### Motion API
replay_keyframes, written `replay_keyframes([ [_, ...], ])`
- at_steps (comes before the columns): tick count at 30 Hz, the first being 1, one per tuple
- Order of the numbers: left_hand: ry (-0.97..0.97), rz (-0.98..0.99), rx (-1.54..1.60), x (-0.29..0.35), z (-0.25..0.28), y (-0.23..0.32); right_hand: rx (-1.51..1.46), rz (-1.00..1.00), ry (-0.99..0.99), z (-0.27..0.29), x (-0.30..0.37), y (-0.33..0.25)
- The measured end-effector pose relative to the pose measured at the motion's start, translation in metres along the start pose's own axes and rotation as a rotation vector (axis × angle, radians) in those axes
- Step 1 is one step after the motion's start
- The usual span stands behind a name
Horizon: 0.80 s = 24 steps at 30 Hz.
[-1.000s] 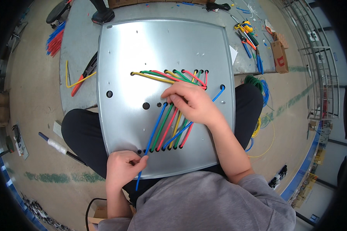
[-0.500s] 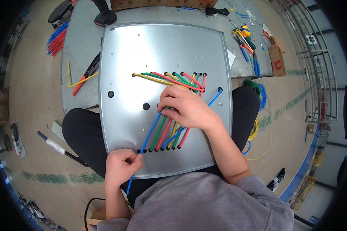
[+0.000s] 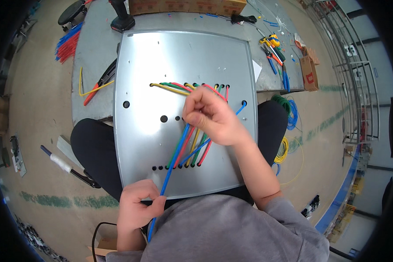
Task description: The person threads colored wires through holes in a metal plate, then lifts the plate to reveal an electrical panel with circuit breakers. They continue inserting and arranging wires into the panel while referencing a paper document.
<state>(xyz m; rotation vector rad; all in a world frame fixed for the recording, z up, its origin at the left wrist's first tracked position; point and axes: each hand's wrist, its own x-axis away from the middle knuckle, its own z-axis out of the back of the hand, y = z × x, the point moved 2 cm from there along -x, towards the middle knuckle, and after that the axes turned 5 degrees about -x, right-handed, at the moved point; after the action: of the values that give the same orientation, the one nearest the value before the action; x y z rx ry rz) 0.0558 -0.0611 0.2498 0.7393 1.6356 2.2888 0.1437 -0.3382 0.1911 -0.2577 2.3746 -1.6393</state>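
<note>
A grey metal panel [image 3: 139,56] with rows of holes lies across my lap. Red, green and yellow wires [image 3: 172,88] run between its upper and lower holes. One blue wire [image 3: 172,161] slants over the panel's lower half. My right hand [image 3: 212,115] pinches its upper part near the centre, covering where the other wires meet. Below the panel's lower edge, my left hand [image 3: 139,205] grips the blue wire's lower part between thumb and fingers, leaving its tail hanging down. A second blue wire [image 3: 195,150] stretches from the right-hand hole toward the lower row.
A workbench [image 3: 96,56] stands beyond the panel. On it are a cordless tool [image 3: 121,19], red-handled cutters [image 3: 99,85], a bent yellow wire [image 3: 80,83] and several pliers [image 3: 273,59]. Wire coils [image 3: 292,113] lie on the floor at right, and red and blue wires [image 3: 69,46] at far left.
My left hand has slid down and slightly right along the blue wire, now below the panel's edge. My right hand has lifted and turned, still pinching the wire. The panel shifted slightly in view.
</note>
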Motion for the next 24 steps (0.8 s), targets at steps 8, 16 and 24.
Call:
replay_keyframes([
  [8, 0.065, -0.018, 0.123, 0.000, 0.004, 0.020, -0.049, -0.056, -0.051, -0.005, -0.022, -0.014],
  [16, 0.072, -0.025, 0.123, 0.003, 0.000, 0.017, -0.070, -0.017, -0.029, -0.012, -0.022, -0.010],
  [24, 0.102, 0.123, -0.003, -0.001, -0.001, 0.006, 0.100, -0.100, -0.021, -0.001, -0.016, 0.015],
])
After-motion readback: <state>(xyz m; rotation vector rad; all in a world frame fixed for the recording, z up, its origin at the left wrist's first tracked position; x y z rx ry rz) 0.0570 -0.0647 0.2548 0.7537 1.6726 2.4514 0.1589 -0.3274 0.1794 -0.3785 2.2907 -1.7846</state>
